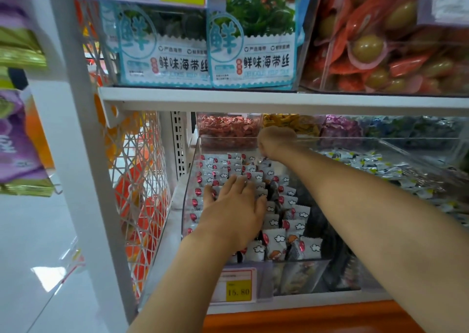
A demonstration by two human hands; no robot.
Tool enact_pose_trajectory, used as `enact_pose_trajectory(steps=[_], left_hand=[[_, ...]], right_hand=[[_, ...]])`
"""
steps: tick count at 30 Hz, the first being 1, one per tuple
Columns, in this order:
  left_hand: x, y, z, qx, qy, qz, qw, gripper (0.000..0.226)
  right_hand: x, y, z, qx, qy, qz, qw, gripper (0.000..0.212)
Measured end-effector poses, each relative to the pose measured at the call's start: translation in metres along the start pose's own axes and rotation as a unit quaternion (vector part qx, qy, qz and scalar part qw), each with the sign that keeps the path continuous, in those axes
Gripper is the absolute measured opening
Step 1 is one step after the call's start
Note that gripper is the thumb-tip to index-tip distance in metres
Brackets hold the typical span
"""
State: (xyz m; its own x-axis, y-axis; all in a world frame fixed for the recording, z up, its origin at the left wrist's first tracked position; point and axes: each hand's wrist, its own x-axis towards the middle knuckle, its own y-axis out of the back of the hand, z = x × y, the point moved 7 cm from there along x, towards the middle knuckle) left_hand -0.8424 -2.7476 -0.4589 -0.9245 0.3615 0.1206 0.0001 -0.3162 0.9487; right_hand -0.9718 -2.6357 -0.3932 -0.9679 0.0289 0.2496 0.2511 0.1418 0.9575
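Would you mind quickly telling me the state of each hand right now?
Left hand: open, fingers flat on the snack packets.
Right hand: cannot be told; blurred at the back of the clear bin.

Both bare arms reach forward into the clear bin [299,274]. The left hand [233,205] lies palm down over the bin's left half, about midway along its length, with the fingers straight, slightly spread and pointing toward the bin's far end. The right forearm crosses the bin diagonally from its near right corner. The right hand [275,142] sits at the bin's far rim, blurred, and its grip is unclear.
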Motion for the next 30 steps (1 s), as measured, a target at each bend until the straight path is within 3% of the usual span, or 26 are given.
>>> enact_pose_trajectory(steps=[6, 10, 13, 16, 22, 26, 30], left_hand=[[0.0, 0.001, 0.0, 0.004, 0.002, -0.003, 1.0, 0.054], [-0.003, 0.005, 0.0, 0.008, 0.006, 0.001, 1.0, 0.054], [-0.008, 0.008, 0.003, 0.029, 0.004, -0.001, 1.0, 0.055], [-0.016, 0.007, 0.011, 0.055, -0.007, -0.005, 0.998, 0.055], [-0.034, 0.0, 0.019, 0.087, 0.001, 0.0, 0.996, 0.058], [-0.042, -0.003, 0.023, 0.127, -0.005, -0.008, 0.992, 0.058], [-0.043, -0.005, 0.023, 0.145, -0.008, -0.014, 0.989, 0.058]], right_hand=[[-0.003, -0.009, -0.001, -0.062, 0.026, -0.017, 0.998, 0.01], [-0.011, 0.002, -0.002, -0.023, 0.068, -0.035, 0.997, 0.015], [-0.045, 0.024, 0.006, 0.04, 0.1, 0.014, 0.994, 0.018], [-0.09, 0.035, 0.014, 0.01, 0.146, 0.063, 0.987, 0.024], [-0.124, 0.005, 0.018, -0.154, 0.059, -0.151, 0.975, 0.074], [-0.126, -0.002, 0.007, -0.196, 0.056, -0.203, 0.958, 0.077], [-0.126, -0.005, 0.008, -0.19, 0.072, -0.187, 0.961, 0.069]])
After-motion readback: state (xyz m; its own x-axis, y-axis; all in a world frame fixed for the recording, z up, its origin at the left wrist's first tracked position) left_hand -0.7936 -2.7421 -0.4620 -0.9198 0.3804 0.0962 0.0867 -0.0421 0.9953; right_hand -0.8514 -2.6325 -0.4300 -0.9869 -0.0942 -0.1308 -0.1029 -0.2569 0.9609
